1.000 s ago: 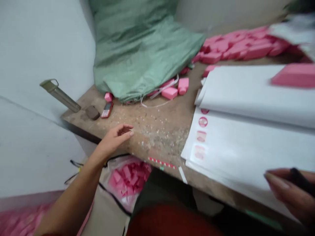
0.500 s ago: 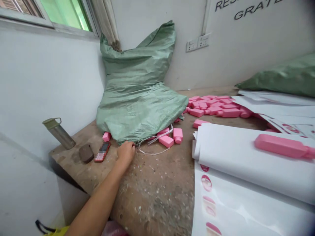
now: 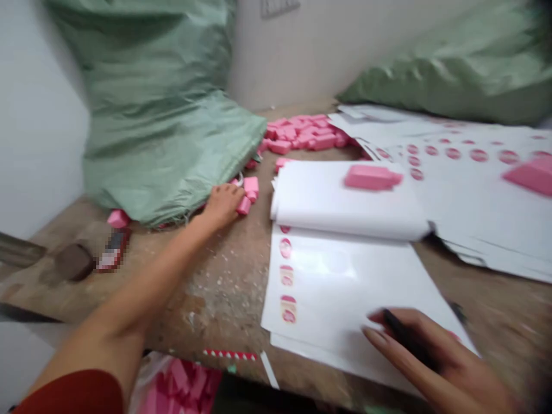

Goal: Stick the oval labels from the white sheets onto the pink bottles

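My left hand (image 3: pixel 223 204) reaches over the table to the mouth of a green woven sack (image 3: pixel 172 149). Its fingers curl closed on a pink bottle (image 3: pixel 244 206), partly hidden by them. Another pink bottle (image 3: pixel 251 185) lies right beside it. Over the lower part of the sticker sheets (image 3: pixel 336 282), my right hand (image 3: pixel 452 356) is closed around a slim black object (image 3: pixel 407 336), too blurred to name exactly. A single pink bottle (image 3: pixel 373 177) rests on the folded-back white sheet (image 3: pixel 310 198).
Many pink bottles (image 3: pixel 302 133) are heaped behind the sheets. More sticker sheets (image 3: pixel 487 201) lie at the right, below a second green sack (image 3: pixel 452 69). At the left are a phone (image 3: pixel 112 250), a brown case (image 3: pixel 74 260) and a metal flask (image 3: pixel 19 250). Below the table edge are bagged pink bottles (image 3: pixel 185 382).
The view has swung right and down. My left hand has moved right along the sack's mouth to the pink bottles. My right hand with the black object has come into view.
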`<state>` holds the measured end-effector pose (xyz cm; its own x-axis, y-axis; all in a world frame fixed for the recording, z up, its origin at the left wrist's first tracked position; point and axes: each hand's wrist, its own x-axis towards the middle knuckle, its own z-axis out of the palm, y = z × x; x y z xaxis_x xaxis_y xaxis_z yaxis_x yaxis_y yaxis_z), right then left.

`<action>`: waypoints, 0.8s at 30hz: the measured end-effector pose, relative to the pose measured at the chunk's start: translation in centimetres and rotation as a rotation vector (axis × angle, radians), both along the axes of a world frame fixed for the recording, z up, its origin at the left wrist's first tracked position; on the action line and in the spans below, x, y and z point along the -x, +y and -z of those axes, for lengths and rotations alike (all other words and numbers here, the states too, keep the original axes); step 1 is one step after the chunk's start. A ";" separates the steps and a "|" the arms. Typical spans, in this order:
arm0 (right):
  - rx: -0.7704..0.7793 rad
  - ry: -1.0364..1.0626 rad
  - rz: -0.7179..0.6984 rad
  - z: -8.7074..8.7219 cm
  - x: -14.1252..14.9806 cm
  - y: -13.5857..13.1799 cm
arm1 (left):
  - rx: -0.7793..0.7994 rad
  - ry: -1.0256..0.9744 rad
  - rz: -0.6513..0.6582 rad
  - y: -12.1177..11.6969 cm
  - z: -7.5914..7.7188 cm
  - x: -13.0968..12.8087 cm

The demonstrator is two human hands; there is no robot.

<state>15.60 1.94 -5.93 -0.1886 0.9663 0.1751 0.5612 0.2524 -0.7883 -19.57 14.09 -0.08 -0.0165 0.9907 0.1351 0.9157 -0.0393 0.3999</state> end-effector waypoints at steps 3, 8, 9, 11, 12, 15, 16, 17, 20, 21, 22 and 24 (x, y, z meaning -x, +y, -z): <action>0.116 0.010 -0.066 -1.8 0.6 -0.4 | -0.051 -0.132 -0.016 -2.5 -0.3 -2.0; 0.072 -0.119 -0.206 -2.2 3.3 -0.3 | 0.114 -1.235 -0.144 -9.1 0.1 -7.6; 0.032 -0.161 -0.218 -2.0 3.7 -0.2 | 0.214 -1.475 -0.164 -10.0 0.3 -8.5; -0.037 -0.248 -0.224 -1.6 4.5 -0.1 | 0.383 -1.756 -0.203 -10.9 0.7 -9.6; -0.066 -0.286 -0.222 -1.5 4.8 0.0 | 0.435 -1.828 -0.232 -11.1 1.0 -9.8; -0.127 -0.355 -0.242 -1.4 5.6 0.4 | 0.507 -1.856 -0.314 -10.8 1.6 -9.9; -0.144 -0.364 -0.252 -1.5 5.8 0.5 | 0.512 -1.836 -0.326 -10.7 1.8 -9.9; -0.163 -0.370 -0.259 -1.5 5.9 0.6 | 0.513 -1.817 -0.329 -10.5 2.0 -9.8; -0.226 -0.395 -0.249 -1.6 6.3 0.7 | 0.522 -1.791 -0.303 -10.3 2.5 -9.8; -0.247 -0.410 -0.243 -1.6 6.3 0.6 | 0.524 -1.792 -0.295 -10.3 2.6 -9.8; -0.265 -0.424 -0.240 -1.6 6.4 0.6 | 0.524 -1.796 -0.290 -10.3 2.7 -9.9; -0.285 -0.450 -0.242 -1.6 6.5 0.6 | 0.527 -1.804 -0.284 -10.3 2.8 -9.8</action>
<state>9.14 2.53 -4.34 -0.5137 0.8133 0.2732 0.7253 0.5818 -0.3681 -9.74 3.79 -2.91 0.0800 0.8628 -0.4992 -0.5929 0.4438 0.6720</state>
